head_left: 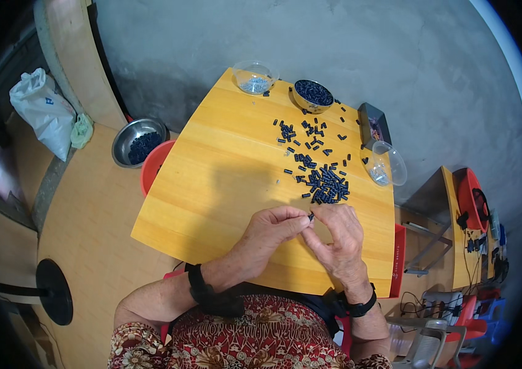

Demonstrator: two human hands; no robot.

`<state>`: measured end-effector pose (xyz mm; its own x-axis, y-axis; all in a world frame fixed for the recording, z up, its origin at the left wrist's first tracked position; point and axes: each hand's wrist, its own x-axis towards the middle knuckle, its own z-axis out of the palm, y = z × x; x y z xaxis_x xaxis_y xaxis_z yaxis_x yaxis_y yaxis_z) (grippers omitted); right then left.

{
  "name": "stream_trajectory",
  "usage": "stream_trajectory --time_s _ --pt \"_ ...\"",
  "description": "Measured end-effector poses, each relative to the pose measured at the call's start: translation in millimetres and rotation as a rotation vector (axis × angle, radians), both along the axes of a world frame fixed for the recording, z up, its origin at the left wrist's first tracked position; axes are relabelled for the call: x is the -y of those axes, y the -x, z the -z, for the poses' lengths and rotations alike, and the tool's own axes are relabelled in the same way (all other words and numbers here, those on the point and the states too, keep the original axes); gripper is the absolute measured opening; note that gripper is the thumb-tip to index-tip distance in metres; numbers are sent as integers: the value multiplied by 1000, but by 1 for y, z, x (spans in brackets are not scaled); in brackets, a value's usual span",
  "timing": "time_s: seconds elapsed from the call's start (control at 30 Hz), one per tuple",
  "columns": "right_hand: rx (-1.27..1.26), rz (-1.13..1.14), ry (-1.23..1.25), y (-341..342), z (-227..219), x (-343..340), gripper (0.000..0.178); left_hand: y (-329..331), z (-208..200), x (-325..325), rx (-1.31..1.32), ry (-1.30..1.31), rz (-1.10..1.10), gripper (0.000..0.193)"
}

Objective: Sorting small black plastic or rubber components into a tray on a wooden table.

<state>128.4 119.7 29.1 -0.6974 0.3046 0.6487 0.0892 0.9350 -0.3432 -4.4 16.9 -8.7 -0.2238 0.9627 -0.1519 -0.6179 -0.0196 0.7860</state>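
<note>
My left hand (277, 229) and my right hand (337, 236) meet over the front of the yellow wooden table (193, 203). Between their fingertips is a small black piece (311, 216), mostly hidden by the fingers; both hands are closed on it. Just beyond lies a heap of small black cylindrical pieces (327, 184), with more of them scattered toward the back. A patterned bowl (314, 106) full of like dark pieces stands at the far edge. Near it, a clear plastic bowl (255, 79) holds small pale pieces.
At the table's right edge are a dark box (374, 126) and a tipped clear container (390, 165). Left of the table stand a steel bowl (127, 147) with dark pieces and a red basin (153, 167). A side table (451, 227) and stools (433, 338) are at the right.
</note>
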Motion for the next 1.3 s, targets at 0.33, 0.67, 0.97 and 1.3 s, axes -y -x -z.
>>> stream_trajectory --time_s 0.33,0.67,0.97,1.3 --pt "35 12 -116 -1 -2 3 30 7 1 1 -122 -34 76 21" --pt "207 16 -237 -3 -4 5 25 -2 12 0 -261 -10 -17 17" --pt "57 -18 -95 -1 0 -4 28 -2 5 -1 -132 -70 -13 21" --pt "99 -27 -121 -3 2 -5 27 9 4 0 -203 -9 112 22"
